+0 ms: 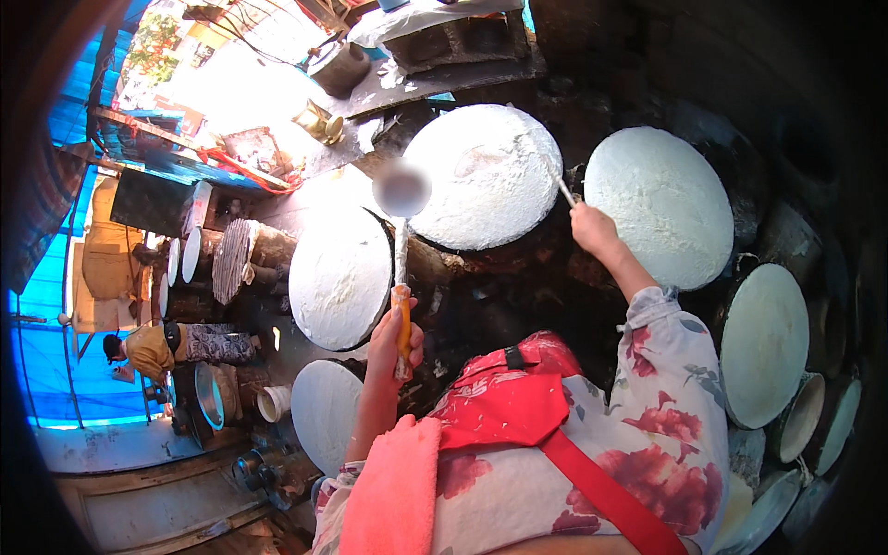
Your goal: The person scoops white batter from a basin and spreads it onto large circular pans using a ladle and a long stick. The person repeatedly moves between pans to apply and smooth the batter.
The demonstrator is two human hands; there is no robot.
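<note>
My left hand is closed around the orange handle of a long metal ladle, whose round head is blurred in the picture. That head overlaps the lower left edge of a large round vessel heaped with white material. My right hand grips a thin light-coloured tool whose far end meets the white material at the vessel's right edge. Another white-filled round vessel stands left of the ladle, and one more lies right of my right hand.
More round vessels with pale contents line the right side, and one is at the lower left. A metal pot and a brass-coloured jug stand near the upper ledge. Another person stands at the far left beside metal basins.
</note>
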